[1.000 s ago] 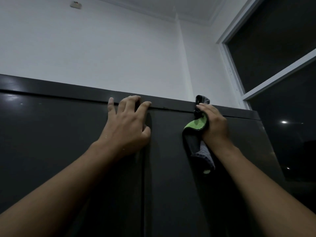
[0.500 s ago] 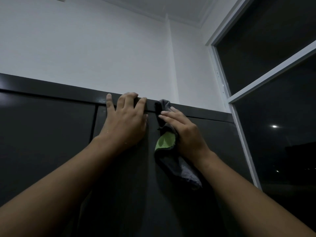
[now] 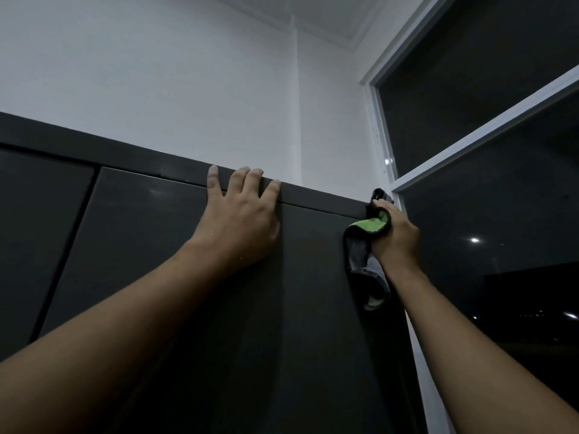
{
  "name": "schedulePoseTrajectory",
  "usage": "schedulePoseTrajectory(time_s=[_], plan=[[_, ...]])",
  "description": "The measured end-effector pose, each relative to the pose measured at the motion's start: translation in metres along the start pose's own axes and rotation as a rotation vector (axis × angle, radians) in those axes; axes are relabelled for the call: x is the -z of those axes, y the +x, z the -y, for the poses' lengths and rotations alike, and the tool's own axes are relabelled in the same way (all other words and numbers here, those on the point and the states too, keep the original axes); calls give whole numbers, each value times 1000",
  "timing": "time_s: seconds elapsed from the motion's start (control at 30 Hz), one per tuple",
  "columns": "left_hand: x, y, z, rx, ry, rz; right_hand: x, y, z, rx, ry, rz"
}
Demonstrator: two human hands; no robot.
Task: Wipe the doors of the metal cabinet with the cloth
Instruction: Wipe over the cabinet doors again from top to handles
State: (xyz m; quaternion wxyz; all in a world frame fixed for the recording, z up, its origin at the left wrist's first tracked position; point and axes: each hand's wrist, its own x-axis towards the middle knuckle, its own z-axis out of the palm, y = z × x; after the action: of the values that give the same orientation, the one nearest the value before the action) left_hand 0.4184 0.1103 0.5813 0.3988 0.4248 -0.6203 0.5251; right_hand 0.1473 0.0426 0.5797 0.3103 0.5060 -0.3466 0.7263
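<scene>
The step in hand is wiping the top right corner of the cabinet door (image 3: pixel 313 308). The right hand (image 3: pixel 395 234) holds the cloth (image 3: pixel 363 261) there, fingers clamped round it. The left hand (image 3: pixel 238 220) lies flat on the door, fingers straight and slightly apart. The next move is probably a stroke downward with steady pressure. The door is closed, so what is behind it is hidden.

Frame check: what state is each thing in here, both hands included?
dark grey metal cabinet doors: shut.
grey-and-green cloth: bunched, pressed at the right door's top corner, tail hanging.
left hand: flat on a door, fingertips past its top edge.
right hand: gripping the cloth.
</scene>
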Motion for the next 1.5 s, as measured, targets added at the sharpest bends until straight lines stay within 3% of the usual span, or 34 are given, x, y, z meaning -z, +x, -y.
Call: schedulePoseTrajectory(time_s=[0.17, 0.33, 0.67, 0.9, 1.0, 1.13, 1.3, 1.4, 1.5], plan=[[-3, -1, -4, -2, 9, 2, 11, -51, -7, -79, 11, -16], [-4, 2, -9, 15, 5, -3, 31, -108, -24, 16, -31, 42], [-13, 5, -16, -11, 30, -13, 16, -37, 25, -36, 21, 201], [-7, 5, 1, -7, -173, -145, -7, -84, 62, 426, 172, 336], [2, 3, 23, -35, -146, -129, -6, -79, 53, 476, 194, 293], [22, -4, 71, -68, -113, -66, -26, -75, 70, 271, 165, 94], [56, -27, 155, -41, -124, -26, -46, -83, 134, 106, 188, 109], [75, -44, 207, 3, -125, 22, -60, -97, 187, 132, 233, 109], [96, -65, 249, 1, -112, 57, -74, -120, 244, 285, 295, 180]])
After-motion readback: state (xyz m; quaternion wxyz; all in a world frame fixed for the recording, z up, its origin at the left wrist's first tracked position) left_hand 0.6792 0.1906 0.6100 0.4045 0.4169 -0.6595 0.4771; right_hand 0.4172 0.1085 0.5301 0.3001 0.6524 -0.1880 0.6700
